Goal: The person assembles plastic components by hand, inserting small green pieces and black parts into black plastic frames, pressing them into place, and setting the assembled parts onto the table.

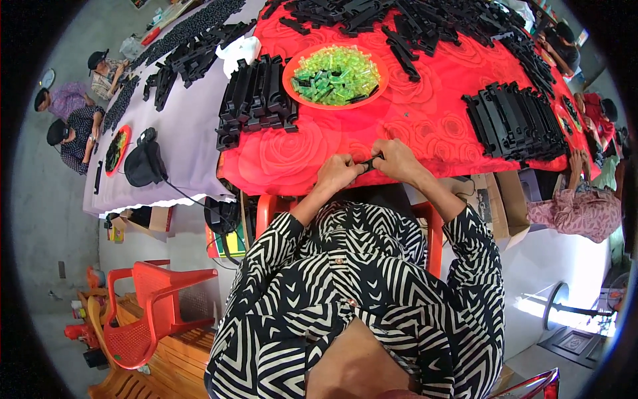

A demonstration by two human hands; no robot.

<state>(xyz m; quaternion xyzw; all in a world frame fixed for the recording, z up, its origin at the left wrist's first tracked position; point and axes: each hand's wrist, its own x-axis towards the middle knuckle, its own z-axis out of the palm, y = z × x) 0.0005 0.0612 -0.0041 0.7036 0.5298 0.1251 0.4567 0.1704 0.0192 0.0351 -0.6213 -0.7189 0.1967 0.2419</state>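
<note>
Close to the near edge of the red tablecloth (292, 156), my left hand (339, 173) and my right hand (397, 159) are closed on the two ends of a slim black plastic part (367, 164). Fingers cover most of it, so its full shape is hidden. Beyond my hands sits an orange-red plate (383, 85) heaped with translucent yellow-green pieces (339, 70). A stack of long black plastic parts (256, 100) lies left of the plate. Another neat row of black parts (515, 123) is off to the right.
More loose black parts (425, 23) cover the far side. On the left, a pale cloth-covered table (189, 120) bears a black bag (145, 161). Other people sit at both sides. A red plastic chair (149, 306) stands lower left, and an open cardboard box (508, 206) is under the table's right.
</note>
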